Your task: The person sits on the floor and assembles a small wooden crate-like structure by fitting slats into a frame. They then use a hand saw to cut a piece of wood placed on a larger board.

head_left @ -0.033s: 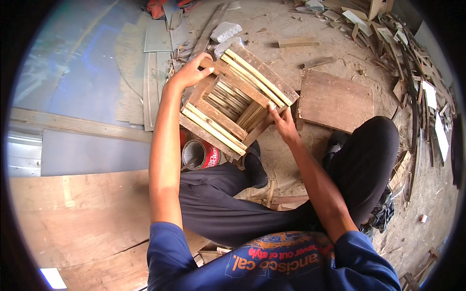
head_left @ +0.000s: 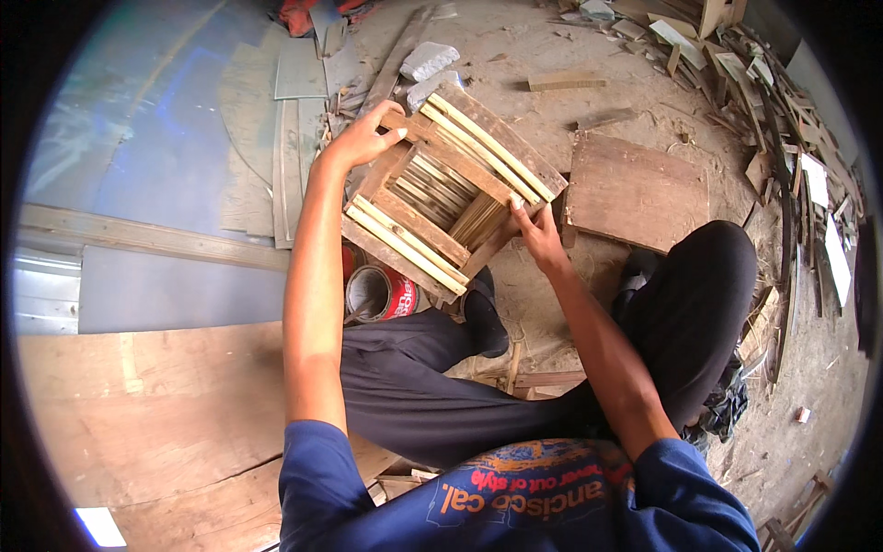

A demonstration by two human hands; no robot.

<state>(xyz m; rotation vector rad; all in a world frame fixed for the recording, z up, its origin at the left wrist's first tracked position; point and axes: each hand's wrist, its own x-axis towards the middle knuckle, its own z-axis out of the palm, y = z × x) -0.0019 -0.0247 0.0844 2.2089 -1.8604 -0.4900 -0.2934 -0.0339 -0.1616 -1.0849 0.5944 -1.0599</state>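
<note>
Wooden slatted box (head_left: 423, 227): gripping upper-left corner with left hand (head_left: 361, 144), pinching right corner with right hand (head_left: 543, 239); best supporting both corners evenly, avoiding twist.

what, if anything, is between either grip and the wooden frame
Nothing visible: the left grip holds the frame at its upper left, the right grip at its lower right. The tin shows below the frame, between neither.
</note>
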